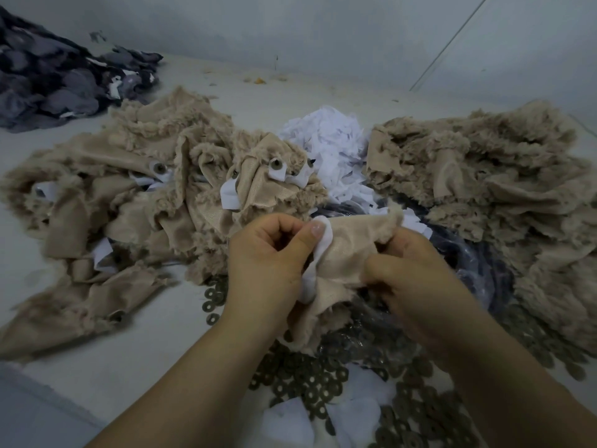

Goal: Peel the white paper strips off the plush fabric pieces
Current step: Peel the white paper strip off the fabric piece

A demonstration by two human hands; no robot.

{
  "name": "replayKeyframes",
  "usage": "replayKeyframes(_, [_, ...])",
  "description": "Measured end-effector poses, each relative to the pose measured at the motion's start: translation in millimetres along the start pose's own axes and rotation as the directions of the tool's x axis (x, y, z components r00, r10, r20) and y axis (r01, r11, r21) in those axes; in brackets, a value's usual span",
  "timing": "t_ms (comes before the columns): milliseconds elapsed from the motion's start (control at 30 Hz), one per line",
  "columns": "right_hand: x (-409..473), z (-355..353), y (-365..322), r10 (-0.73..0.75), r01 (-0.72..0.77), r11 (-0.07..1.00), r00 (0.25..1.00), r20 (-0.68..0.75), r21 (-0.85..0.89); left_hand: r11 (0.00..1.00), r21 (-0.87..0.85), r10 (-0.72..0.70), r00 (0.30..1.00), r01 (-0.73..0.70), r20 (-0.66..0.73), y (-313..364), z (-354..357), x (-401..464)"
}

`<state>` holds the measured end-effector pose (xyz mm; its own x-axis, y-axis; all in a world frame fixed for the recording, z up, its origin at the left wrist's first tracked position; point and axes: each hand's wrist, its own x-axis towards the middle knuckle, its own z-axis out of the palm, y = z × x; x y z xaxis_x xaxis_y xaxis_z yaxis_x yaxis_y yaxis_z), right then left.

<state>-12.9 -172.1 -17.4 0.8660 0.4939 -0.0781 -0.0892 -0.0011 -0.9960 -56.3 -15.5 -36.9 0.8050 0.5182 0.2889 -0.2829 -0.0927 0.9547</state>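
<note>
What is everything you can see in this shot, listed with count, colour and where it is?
Beige plush fabric piece: one, held in both hands, centre.
White paper strip: one, on that piece's left edge, pinched.
Beige plush pile with white strips: one heap, left.
Beige plush pile without visible strips: one heap, right.
White paper scrap heap: one, centre back.
Brown ring-shaped washers: many, bottom centre and right.
Dark grey fabric pile: one, top left.
Dark plastic bag: one, partly hidden, behind the hands.
Pale grey work surface: one, underneath.
Left hand: pinches the strip.
Right hand: grips the piece.
</note>
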Motion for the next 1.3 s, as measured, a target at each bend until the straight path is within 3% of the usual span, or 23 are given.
replayKeyframes(67, [1,-13,-7,-0.019,0.033,0.930,0.999,0.041,-0.366,1.000,-0.020,-0.018,1.000,0.018,-0.007,1,-3,1])
replayKeyframes(100, [3,-18,-7,-0.029,0.043,0.817,0.999,0.034,-0.575,0.999,-0.035,-0.031,0.999,0.031,-0.014,2,-4,1])
replayKeyframes(167, [9,-24,-1,-0.074,0.000,0.479,0.996,-0.041,-0.878,0.996,-0.067,-0.052,0.998,0.050,-0.031,4,-7,3])
replayKeyframes(233, [13,-24,6,-0.096,-0.079,0.219,0.990,-0.102,-0.972,0.994,-0.090,-0.068,0.997,0.064,-0.042,7,-10,6])
replayKeyframes(267, [14,-24,10,-0.087,-0.090,0.171,0.991,-0.106,-0.981,0.994,-0.091,-0.069,0.996,0.065,-0.047,9,-12,8])
replayKeyframes(467, [17,-21,19,-0.162,0.065,0.237,0.986,0.026,-0.969,0.996,-0.064,-0.062,0.998,0.062,-0.007,19,-19,11])
replayKeyframes(633, [16,-20,18,-0.091,0.091,0.159,0.993,0.077,-0.983,0.997,-0.040,-0.066,0.998,0.065,-0.021,22,-21,15])
replayKeyframes(800, [11,-20,14,-0.184,0.070,0.116,0.982,0.048,-0.991,0.998,-0.029,-0.063,0.998,0.064,0.009,18,-17,13])
replayKeyframes(900, [9,-20,8,-0.078,0.072,0.058,0.995,0.067,-0.996,0.999,-0.012,-0.051,0.998,0.051,0.031,14,-13,12])
replayKeyframes(1100, [7,-16,7,0.025,0.142,0.085,0.989,0.145,-0.986,0.998,-0.021,-0.052,0.997,0.053,0.059,10,-6,12])
replayKeyframes(1300, [12,-20,10,0.008,0.154,0.092,0.988,0.155,-0.984,0.998,-0.018,-0.053,0.994,0.055,0.100,11,-4,13])
